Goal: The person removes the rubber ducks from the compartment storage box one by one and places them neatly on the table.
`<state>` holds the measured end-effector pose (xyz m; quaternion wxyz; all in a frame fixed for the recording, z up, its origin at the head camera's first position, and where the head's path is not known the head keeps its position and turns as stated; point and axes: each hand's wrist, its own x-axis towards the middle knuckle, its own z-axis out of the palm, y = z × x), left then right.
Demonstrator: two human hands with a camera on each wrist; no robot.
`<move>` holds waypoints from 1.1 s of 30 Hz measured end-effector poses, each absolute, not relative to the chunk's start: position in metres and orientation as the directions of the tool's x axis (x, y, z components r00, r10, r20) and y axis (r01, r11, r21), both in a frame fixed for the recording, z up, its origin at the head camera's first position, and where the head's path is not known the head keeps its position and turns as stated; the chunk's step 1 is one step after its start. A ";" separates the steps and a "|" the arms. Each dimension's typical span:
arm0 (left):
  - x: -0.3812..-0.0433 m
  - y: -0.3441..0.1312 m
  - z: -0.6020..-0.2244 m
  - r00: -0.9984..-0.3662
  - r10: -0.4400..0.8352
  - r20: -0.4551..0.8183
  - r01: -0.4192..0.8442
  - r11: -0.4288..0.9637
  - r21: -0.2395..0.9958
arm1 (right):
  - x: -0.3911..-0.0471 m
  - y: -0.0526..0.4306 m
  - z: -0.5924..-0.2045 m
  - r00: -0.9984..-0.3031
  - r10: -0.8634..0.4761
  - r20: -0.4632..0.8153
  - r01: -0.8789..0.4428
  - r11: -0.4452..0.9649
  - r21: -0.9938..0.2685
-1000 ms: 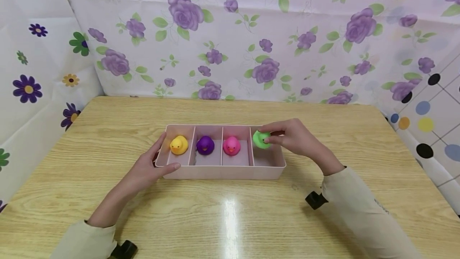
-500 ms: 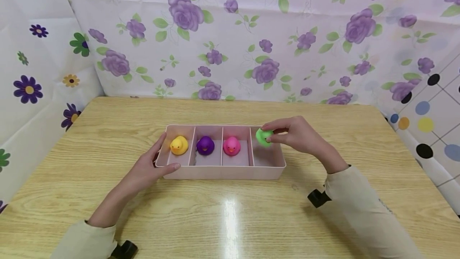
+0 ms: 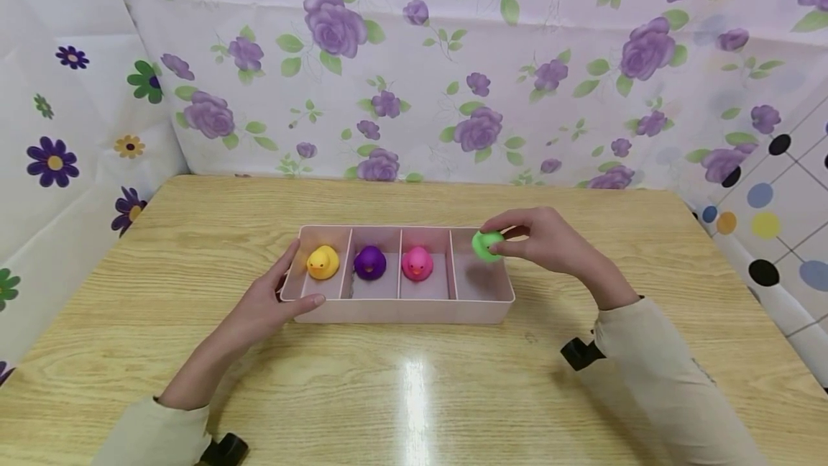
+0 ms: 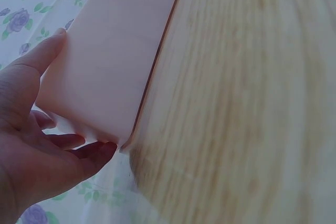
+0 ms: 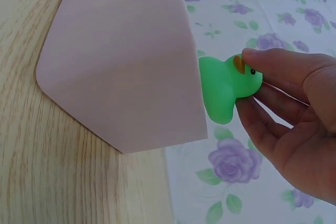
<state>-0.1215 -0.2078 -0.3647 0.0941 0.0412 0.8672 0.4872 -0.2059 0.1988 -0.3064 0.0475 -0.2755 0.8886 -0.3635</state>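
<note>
A pale pink divided box (image 3: 401,312) sits on the wooden table. Its left end is gripped by my left hand (image 3: 259,304), thumb on the front wall and fingers around the end; the left wrist view shows the same hold. Between thumb and fingers my right hand (image 3: 550,239) pinches a green rubber duck (image 3: 486,246) by its head, over the rightmost compartment. In the right wrist view that duck (image 5: 218,87) shows above the box rim. A yellow duck (image 3: 322,263), a purple duck (image 3: 370,263) and a pink duck (image 3: 417,264) each occupy one of the other compartments.
The wooden table (image 3: 336,380) reaches back to a flowered cloth (image 3: 420,78). More patterned cloth hangs at the left, and a dotted one (image 3: 770,236) at the right. A black wrist camera (image 3: 582,353) juts from the right sleeve.
My right hand has moved to the right with the green duck, away from the divider and toward the box's right end. The left hand and the box have not moved.
</note>
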 end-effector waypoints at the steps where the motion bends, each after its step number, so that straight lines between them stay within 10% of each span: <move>1: -0.121 -0.208 -0.365 -0.979 0.163 -0.123 -0.020 0.524 0.852 | -0.206 0.200 -0.306 -0.847 -0.519 0.112 -0.448 0.585 -0.676; 33: -0.122 -0.208 -0.368 -0.977 0.172 -0.129 -0.031 0.480 0.877 | -0.211 0.238 -0.305 -0.905 -0.424 0.020 -0.302 0.610 -0.733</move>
